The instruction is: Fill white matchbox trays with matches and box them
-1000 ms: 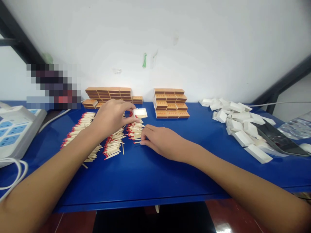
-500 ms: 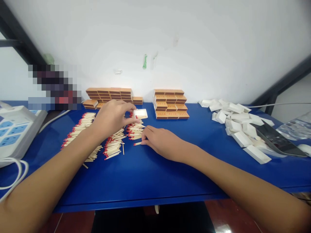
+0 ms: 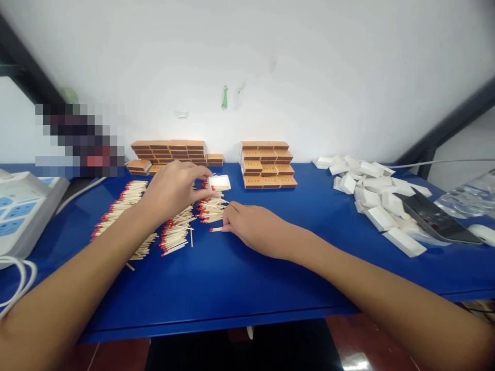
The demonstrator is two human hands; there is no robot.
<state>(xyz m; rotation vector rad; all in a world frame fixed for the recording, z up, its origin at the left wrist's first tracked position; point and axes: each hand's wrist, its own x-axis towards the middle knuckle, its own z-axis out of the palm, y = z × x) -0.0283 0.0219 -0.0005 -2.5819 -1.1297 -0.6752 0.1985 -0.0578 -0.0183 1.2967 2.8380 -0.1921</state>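
My left hand [image 3: 174,188] is curled over a pile of red-tipped matches [image 3: 211,208], its thumb and fingertips touching a small white matchbox tray [image 3: 219,182]. My right hand [image 3: 253,226] rests palm down on the blue table [image 3: 240,273] with fingers bent, their tips on a loose match [image 3: 215,229] at the pile's near edge. More matches lie in rows [image 3: 124,211] to the left under my left forearm.
Two stacks of orange matchboxes [image 3: 174,152] [image 3: 267,165] stand against the white wall. A heap of white inner trays [image 3: 371,198] lies at the right beside a dark phone [image 3: 439,219]. A white power strip [image 3: 23,206] with cables sits at the left.
Both hands stay almost in place at the match pile. The whole view has shifted slightly to the left.
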